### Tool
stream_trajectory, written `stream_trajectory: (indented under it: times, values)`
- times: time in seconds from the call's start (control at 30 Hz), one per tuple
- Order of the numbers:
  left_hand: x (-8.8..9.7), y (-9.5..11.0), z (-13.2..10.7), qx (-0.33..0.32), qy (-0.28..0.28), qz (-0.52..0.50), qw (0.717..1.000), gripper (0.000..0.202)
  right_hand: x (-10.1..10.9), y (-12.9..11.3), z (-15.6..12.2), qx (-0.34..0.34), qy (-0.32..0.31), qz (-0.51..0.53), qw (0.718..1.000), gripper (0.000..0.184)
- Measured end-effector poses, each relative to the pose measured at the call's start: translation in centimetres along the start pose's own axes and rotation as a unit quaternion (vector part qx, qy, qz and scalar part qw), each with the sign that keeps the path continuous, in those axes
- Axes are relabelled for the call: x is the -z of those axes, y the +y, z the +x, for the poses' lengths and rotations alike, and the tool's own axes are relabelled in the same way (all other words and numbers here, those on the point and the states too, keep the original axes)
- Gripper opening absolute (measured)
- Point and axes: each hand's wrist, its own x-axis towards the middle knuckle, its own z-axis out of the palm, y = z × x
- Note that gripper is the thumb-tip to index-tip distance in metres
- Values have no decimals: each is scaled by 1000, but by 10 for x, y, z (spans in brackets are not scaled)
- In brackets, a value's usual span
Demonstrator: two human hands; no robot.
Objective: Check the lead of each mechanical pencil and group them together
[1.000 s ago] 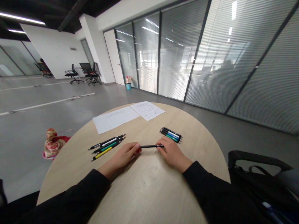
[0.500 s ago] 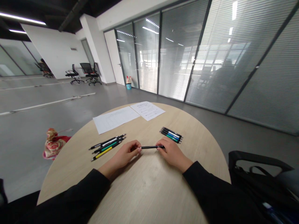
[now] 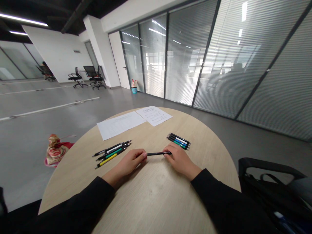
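The two sheets of paper point(image 3: 154, 115) at the far side of the tabletop carry printed lines, and the right one has a heading, but the print is too small to read. A second sheet point(image 3: 120, 125) lies just beside it on the left, with faint rows of print. No writing on any pen can be read.

The tabletop point(image 3: 156, 201) is round, in pale wood grain. Beyond it stretches a grey floor point(image 3: 36, 110) marked with white lines. A wall of glass partitions point(image 3: 185, 55) with slatted blinds runs along the right, ending at a white door point(image 3: 119, 60). A teal bin point(image 3: 134, 90) stands by the glass, office chairs point(image 3: 96, 76) wait far off, and a red patterned bag point(image 3: 55, 151) sits on the floor left of the tabletop.

The black pen point(image 3: 158, 153) lies almost level, its long axis running left to right across the view, close to the tabletop's near middle. The left hand point(image 3: 128, 163) has curled fingertips at its left end; the right hand point(image 3: 181, 161) closes on its right end, so both hold it between them. Three pens point(image 3: 112, 154) with white, green and yellow bands lie left of the left hand, and a tight bundle of pens point(image 3: 178, 141) lies above the right hand.
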Motion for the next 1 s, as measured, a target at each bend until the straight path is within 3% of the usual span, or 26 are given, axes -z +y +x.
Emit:
stream_trajectory:
  times: [0.43, 0.7, 1.0]
  values:
    - [1, -4, 1, -23, 16, 28, 999, 36, -1, 3, 1, 0, -10, 3, 1000, 8]
    - [0, -4, 2, -4, 46, -3, 999, 34, -1, -2, -1, -11, -43, 6, 999, 9]
    - [0, -6, 2, 0, 41, -34, 999, 31, -2, 0, -1, -15, -47, 10, 999, 8]
